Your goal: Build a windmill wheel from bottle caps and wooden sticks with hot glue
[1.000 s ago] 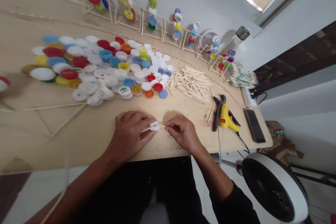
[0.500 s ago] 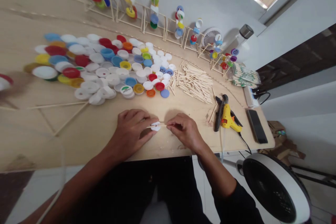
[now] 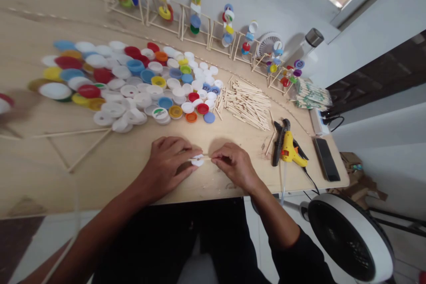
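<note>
Near the table's front edge, my left hand (image 3: 171,162) pinches a small white bottle cap (image 3: 198,163) between thumb and fingers. A thin wooden stick (image 3: 207,157) lies across the cap, and my right hand (image 3: 234,163) grips its right end with closed fingertips. Beyond both hands spreads a pile of coloured bottle caps (image 3: 155,94), mostly white, with red, blue, yellow and orange ones among them. To its right is a heap of short wooden sticks (image 3: 248,104).
A yellow glue gun (image 3: 291,151) with a cord stands right of my hands, beside a phone (image 3: 326,159). Stick frames carrying caps (image 3: 195,22) line the back, near a small fan (image 3: 269,46) and a bottle (image 3: 308,44). A stick triangle (image 3: 89,148) lies left.
Both hands keep nearly the same place and grip. The cap looks slightly turned or tilted between the fingers, and the view has shifted a little.
</note>
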Available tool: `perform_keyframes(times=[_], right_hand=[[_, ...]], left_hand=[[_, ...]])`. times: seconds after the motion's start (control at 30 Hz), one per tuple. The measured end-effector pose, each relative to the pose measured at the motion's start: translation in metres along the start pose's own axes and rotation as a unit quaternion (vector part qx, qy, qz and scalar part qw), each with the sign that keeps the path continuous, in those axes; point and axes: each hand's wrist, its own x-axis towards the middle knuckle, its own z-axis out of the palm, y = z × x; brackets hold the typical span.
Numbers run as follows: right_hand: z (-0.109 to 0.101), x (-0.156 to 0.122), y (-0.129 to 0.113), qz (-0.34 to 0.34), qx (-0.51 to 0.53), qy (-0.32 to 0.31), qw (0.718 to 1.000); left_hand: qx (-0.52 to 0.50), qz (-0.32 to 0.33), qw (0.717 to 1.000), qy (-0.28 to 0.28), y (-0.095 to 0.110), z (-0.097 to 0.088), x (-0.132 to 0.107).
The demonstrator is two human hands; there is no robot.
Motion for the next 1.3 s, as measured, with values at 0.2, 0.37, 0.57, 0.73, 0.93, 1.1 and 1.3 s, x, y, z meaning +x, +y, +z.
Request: perform_keyframes(times=[0.2, 0.37, 0.57, 0.73, 0.93, 1.1, 1.3], right_hand=[[0.000, 0.000, 0.000, 0.001, -0.014, -0.009, 1.000], [-0.001, 0.001, -0.001, -0.005, -0.027, -0.008, 1.000], [-0.002, 0.003, -0.003, -0.001, -0.057, -0.024, 0.998], [-0.002, 0.003, -0.004, -0.005, -0.080, -0.033, 0.996], [-0.002, 0.004, -0.004, -0.008, -0.104, -0.043, 0.994], [0.000, 0.003, -0.002, -0.009, -0.110, -0.038, 0.993], [-0.001, -0.001, -0.003, -0.012, -0.100, -0.024, 0.995]], left_hand=[[0.005, 0.000, 1.000, 0.004, -0.003, 0.003, -0.002], [0.017, 0.018, 1.000, 0.010, -0.001, 0.001, -0.002], [0.037, 0.039, 0.998, 0.017, -0.004, 0.004, -0.004], [0.042, 0.044, 0.998, 0.017, -0.004, 0.004, -0.005], [0.045, 0.027, 0.999, 0.006, -0.005, 0.006, -0.005], [0.042, 0.024, 0.999, 0.003, -0.001, 0.004, -0.004], [0.037, 0.027, 0.999, 0.000, 0.006, -0.003, 0.001]])
